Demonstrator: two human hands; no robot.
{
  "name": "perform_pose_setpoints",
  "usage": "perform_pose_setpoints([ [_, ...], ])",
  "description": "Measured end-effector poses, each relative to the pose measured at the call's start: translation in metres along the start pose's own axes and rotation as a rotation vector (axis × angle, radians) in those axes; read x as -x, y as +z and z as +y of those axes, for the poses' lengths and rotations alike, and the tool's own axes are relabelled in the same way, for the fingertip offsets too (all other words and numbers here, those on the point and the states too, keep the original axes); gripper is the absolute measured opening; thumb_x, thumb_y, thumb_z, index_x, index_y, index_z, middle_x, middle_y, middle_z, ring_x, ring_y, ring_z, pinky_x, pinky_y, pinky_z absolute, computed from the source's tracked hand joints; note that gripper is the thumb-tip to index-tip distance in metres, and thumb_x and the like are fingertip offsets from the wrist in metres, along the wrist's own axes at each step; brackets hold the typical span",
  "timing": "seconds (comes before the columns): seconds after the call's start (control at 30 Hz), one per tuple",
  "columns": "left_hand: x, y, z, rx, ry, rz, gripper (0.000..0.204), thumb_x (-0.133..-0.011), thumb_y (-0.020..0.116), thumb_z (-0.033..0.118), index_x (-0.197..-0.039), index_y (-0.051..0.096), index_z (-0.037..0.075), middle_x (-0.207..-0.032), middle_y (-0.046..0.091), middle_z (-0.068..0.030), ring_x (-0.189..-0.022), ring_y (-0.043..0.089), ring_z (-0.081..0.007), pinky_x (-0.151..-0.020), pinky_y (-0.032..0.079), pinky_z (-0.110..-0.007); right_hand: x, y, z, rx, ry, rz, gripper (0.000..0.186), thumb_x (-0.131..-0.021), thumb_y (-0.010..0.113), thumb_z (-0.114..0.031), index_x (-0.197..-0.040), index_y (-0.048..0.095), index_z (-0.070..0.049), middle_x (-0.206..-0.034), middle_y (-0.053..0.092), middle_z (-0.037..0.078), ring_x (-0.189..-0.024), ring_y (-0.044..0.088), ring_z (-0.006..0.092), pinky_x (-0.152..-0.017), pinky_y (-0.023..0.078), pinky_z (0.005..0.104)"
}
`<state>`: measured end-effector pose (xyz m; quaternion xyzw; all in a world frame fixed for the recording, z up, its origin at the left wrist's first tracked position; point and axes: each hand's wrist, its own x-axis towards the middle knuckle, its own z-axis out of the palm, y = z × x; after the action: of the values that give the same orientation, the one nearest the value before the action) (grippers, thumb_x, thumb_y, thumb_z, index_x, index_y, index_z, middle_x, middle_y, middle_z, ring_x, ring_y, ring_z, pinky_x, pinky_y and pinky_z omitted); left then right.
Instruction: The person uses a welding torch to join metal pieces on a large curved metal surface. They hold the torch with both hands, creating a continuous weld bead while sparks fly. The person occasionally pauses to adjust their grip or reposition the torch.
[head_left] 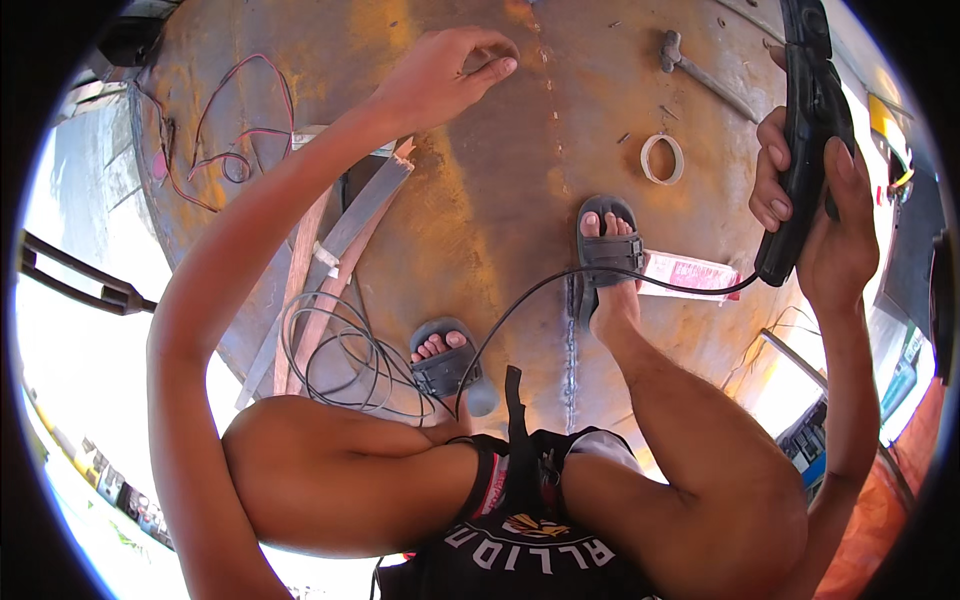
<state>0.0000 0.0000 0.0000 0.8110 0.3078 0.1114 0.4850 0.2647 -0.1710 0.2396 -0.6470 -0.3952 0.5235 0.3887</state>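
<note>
1. The person squats on a big rusty steel tank [480, 220], feet in grey sandals either side of a weld seam [570, 350] that runs away between the knees.
2. Left hand [450, 75]: reached far forward, fingers curled with thumb and fingertips drawn close, resting on or just above the steel. I cannot tell whether anything small is pinched there.
3. Right hand [820, 220]: wrapped firmly around a black hand-held tool [805, 150], held upright off the surface. A black cable [530, 300] leaves the tool's lower end and runs left across the right foot to loose wire coils [340, 360] beside the left foot.
4. Near the right hand: a roll of pale tape [662, 158] and a hammer [700, 70], both lying on the steel to its left. A flat red-and-white packet [690, 275] lies below it, beside the right foot.
5. Below the left hand: wooden and metal strips [340, 250]; further left, thin red wires [230, 140].
6. Judgement: the left hand seems to be marking or feeling a spot beside the seam. Good practice here: keep the cable clear of the foot, keep the squat stable on the curved surface, and bring the tool over only once the left fingers are out of its path.
</note>
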Motion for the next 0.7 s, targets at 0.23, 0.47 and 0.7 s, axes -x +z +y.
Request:
perform_pose_setpoints([
  [0.23,0.025,0.008,0.014,-0.111,0.024,-0.099,0.038,-0.113,0.068,0.035,-0.133,0.076,0.005,-0.131,0.079,-0.0159,-0.123,0.074,-0.0322,-0.102,0.059,-0.046,0.011,0.004,0.016,-0.009,-0.018,-0.041,0.072,-0.105,0.077,-0.043,-0.149,0.045,0.005,-0.093,0.053,0.002,-0.069,0.057,0.0094,-0.061,0.047,0.0271],
  [0.47,0.092,-0.007,0.004,-0.108,-0.196,-0.032,0.031,-0.11,0.069,0.03,-0.124,0.078,0.003,-0.113,0.081,-0.0216,-0.109,0.076,-0.0424,-0.096,0.059,-0.05,-0.004,0.014,0.072,-0.133,-0.08,-0.009,0.064,-0.103,0.084,-0.034,-0.147,0.051,-0.001,-0.092,0.052,-0.001,-0.066,0.052,0.007,-0.057,0.044,0.0264],
  [0.7,0.121,0.017,0.103,-0.477,-0.08,-0.22,0.042,-0.109,0.071,0.034,-0.136,0.072,0.001,-0.129,0.075,-0.0212,-0.127,0.07,-0.04,-0.111,0.052,-0.049,0.071,-0.011,0.152,-0.036,-0.177,0.202,0.083,-0.096,0.091,-0.035,-0.158,0.049,0.001,-0.1,0.061,-0.001,-0.073,0.054,0.0062,-0.063,0.046,0.025],
])
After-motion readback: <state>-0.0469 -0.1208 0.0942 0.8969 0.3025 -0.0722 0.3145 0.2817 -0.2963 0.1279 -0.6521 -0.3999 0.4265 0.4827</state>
